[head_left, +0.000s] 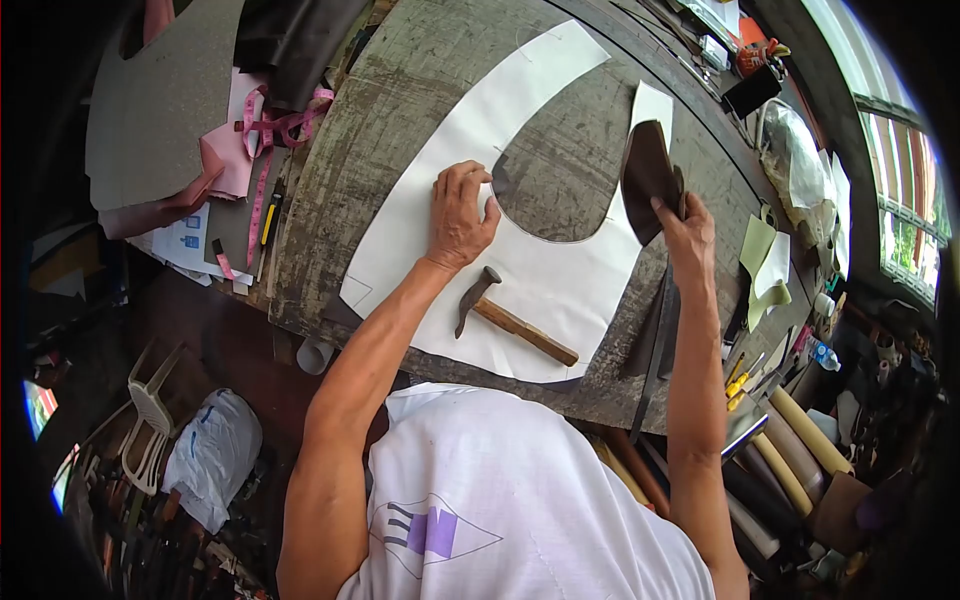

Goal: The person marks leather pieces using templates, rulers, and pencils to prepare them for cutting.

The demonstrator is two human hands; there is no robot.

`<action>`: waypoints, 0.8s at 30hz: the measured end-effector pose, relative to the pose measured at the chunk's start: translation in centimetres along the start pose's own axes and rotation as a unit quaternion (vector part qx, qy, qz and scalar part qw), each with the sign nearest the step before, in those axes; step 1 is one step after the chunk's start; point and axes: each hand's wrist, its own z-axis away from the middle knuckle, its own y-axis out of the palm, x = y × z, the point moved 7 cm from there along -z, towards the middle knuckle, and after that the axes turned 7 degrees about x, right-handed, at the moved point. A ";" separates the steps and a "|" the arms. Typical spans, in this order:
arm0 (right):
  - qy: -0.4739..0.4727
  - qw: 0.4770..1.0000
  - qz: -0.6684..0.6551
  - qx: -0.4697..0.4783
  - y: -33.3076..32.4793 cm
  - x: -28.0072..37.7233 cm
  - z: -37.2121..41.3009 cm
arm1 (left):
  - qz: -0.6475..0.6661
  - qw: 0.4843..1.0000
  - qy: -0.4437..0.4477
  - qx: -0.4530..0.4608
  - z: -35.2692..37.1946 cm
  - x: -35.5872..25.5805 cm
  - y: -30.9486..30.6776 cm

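Just one pattern (545, 285) under open left hand (460, 215), right hand (688, 232) tight around one hide (645, 172).

Wht pattern (540, 285) flat; brn leather pc (645, 175) upright.

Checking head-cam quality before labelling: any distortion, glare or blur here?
Head view: strong fisheye bows the worn grey workbench, black vignette in the corners; head view, right edge: bright window blown out; white curved paper pattern bright yet edges crisp; left hand and right hand with its dark brown leather piece sharp, no motion blur.
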 end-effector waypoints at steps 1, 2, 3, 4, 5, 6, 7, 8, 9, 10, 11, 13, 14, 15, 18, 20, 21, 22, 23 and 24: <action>0.020 0.999 -0.032 0.018 0.0 -1.4 2.8 | 0.043 0.999 -0.007 -0.014 -0.4 0.0 -0.6; 0.074 0.993 -0.083 0.028 0.0 -1.7 6.2 | 0.068 0.997 -0.008 -0.022 -0.9 -0.3 -1.4; 0.123 0.983 -0.132 0.039 0.5 -1.7 9.7 | 0.074 0.997 -0.012 -0.020 -1.4 -0.3 -2.0; 0.141 0.969 -0.198 0.042 1.0 -2.3 12.8 | 0.073 0.997 -0.005 -0.020 -1.8 -0.6 -2.7; 0.159 0.951 -0.261 0.046 1.7 -3.5 15.6 | 0.072 0.997 0.001 -0.020 -2.2 -0.8 -3.2; 0.180 0.939 -0.289 0.049 2.2 -4.5 18.2 | 0.079 0.997 0.006 -0.013 -2.5 -0.9 -3.5; 0.205 0.924 -0.318 0.051 2.7 -5.4 20.4 | 0.086 0.996 0.011 -0.002 -2.7 -1.0 -3.5; 0.218 0.916 -0.333 0.054 3.1 -5.8 22.2 | 0.084 0.996 0.016 0.012 -2.7 -1.3 -3.5; 0.230 0.906 -0.350 0.059 3.7 -6.2 23.7 | 0.088 0.996 0.027 0.021 -2.6 -1.9 -3.3; 0.242 0.895 -0.370 0.063 4.1 -6.7 24.9 | 0.087 0.994 0.033 0.054 -2.1 -2.8 -2.7; 0.242 0.891 -0.377 0.071 4.4 -6.9 25.7 | 0.084 0.992 0.038 0.086 -1.6 -3.7 -2.1; 0.238 0.883 -0.394 0.095 5.1 -7.3 26.6 | 0.160 0.976 0.013 0.146 0.3 -6.7 -1.3; 0.227 0.883 -0.398 0.106 5.1 -7.3 26.8 | 0.180 0.965 -0.013 0.190 1.7 -8.0 -0.6; 0.216 0.882 -0.401 0.119 5.2 -7.3 26.9 | 0.207 0.947 -0.048 0.240 3.4 -9.5 -0.3; 0.161 0.895 -0.380 0.171 5.1 -5.4 27.7 | 0.312 0.862 -0.160 0.365 10.9 -12.0 1.7; 0.117 0.888 -0.386 0.220 5.9 -4.3 28.6 | 0.366 0.826 -0.199 0.379 16.1 -13.6 1.5; 0.109 0.887 -0.360 0.267 6.7 -4.6 29.5 | 0.401 0.803 -0.241 0.370 18.6 -14.1 1.4; 0.098 0.887 -0.332 0.307 7.3 -5.3 30.3 | 0.468 0.756 -0.262 0.375 20.6 -15.2 1.0; 0.087 0.885 -0.300 0.344 7.8 -5.7 30.7 | 0.567 0.703 -0.285 0.321 23.1 -15.7 1.3; 0.090 0.908 -0.091 0.398 7.4 -4.8 31.1 | 0.607 0.658 -0.311 0.319 25.2 -16.5 1.4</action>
